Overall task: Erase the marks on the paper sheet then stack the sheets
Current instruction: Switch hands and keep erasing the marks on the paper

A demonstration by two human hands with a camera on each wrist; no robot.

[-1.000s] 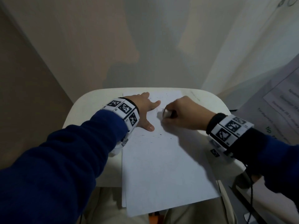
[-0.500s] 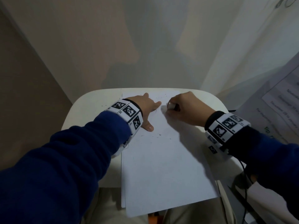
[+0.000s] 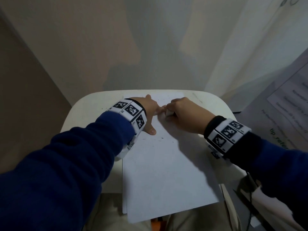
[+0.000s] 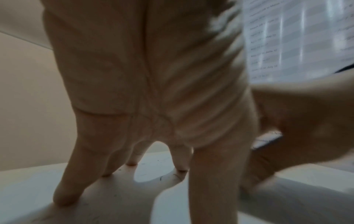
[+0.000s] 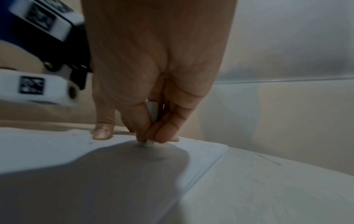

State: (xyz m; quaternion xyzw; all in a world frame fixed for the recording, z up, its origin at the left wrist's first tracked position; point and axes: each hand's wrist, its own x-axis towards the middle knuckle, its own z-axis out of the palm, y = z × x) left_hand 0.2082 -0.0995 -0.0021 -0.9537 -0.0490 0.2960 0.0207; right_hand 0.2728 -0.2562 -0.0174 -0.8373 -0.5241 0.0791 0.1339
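Note:
White paper sheets (image 3: 163, 172) lie on a small white table (image 3: 83, 114), the top one slightly askew over another. My left hand (image 3: 150, 110) lies spread on the far left part of the top sheet (image 4: 149, 174), pressing it flat with straight fingers (image 4: 67, 189). My right hand (image 3: 183, 114) pinches a small white eraser (image 3: 169, 112) and holds its tip against the paper (image 5: 95, 174) near the far edge, right beside the left index finger. In the right wrist view the eraser (image 5: 152, 112) shows between thumb and fingers. Dark eraser crumbs (image 3: 160, 139) are scattered below the hands.
The table's rounded far edge meets a pale wall (image 3: 150, 47). A printed sheet with text (image 3: 286, 114) hangs at the right. A dark cable (image 3: 250, 197) runs down by the table's right side. The sheets overhang the near table edge above my lap.
My right hand with the eraser has slid left and farther up the sheet, ending beside the left index finger. The left hand has stayed pressed on the paper.

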